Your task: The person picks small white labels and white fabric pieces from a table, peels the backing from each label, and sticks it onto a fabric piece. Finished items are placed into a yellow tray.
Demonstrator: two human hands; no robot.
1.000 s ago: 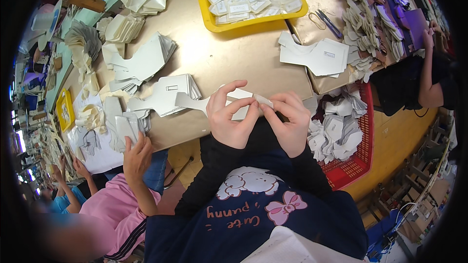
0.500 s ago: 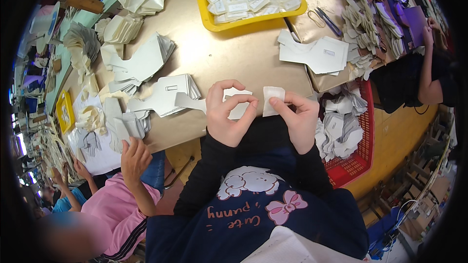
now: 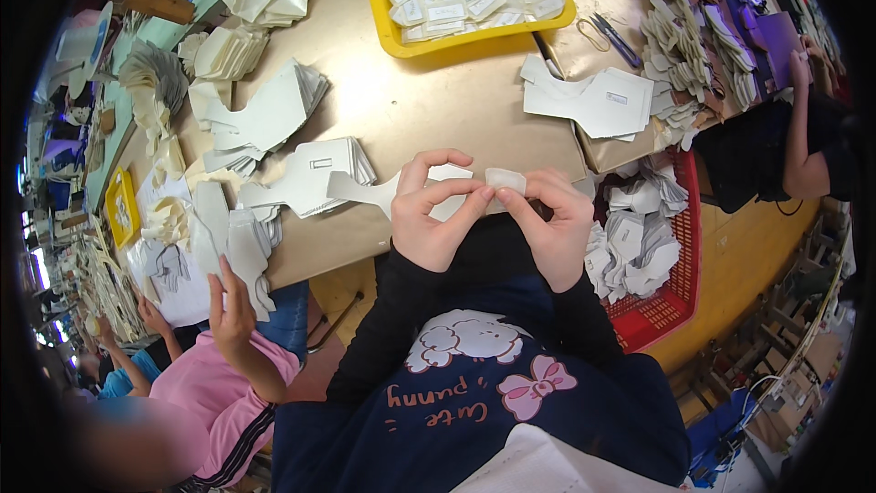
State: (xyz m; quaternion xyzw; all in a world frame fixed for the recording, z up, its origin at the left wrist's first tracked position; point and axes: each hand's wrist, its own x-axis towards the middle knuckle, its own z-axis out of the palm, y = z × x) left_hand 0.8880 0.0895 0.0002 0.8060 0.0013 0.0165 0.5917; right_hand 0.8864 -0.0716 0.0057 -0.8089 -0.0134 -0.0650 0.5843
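Observation:
A small off-white rectangular patch (image 3: 505,180) is held up over the table's near edge, in front of my body. My left hand (image 3: 436,224) is closed, thumb and index finger pinching at the patch's left corner. Closed on the patch's lower right side is my right hand (image 3: 555,230). Behind my left hand lies a white cut-out piece (image 3: 362,192) with a narrow neck; my fingers partly hide it. Beside that piece is a stack of similar white cut-outs (image 3: 319,169), the top one with a small rectangular slot or mark.
A yellow tray (image 3: 388,35) full of small white labelled patches stands at the far middle. White cut-outs (image 3: 593,100) and blue-handled snips (image 3: 618,41) lie right. A red basket (image 3: 686,246) of white pieces stands by my right side. A co-worker's hand (image 3: 233,310) is at left.
My left hand has moved right to meet the patch, which is now tilted and pinched between both hands. The co-worker's hand at left has shifted and lifted a white piece.

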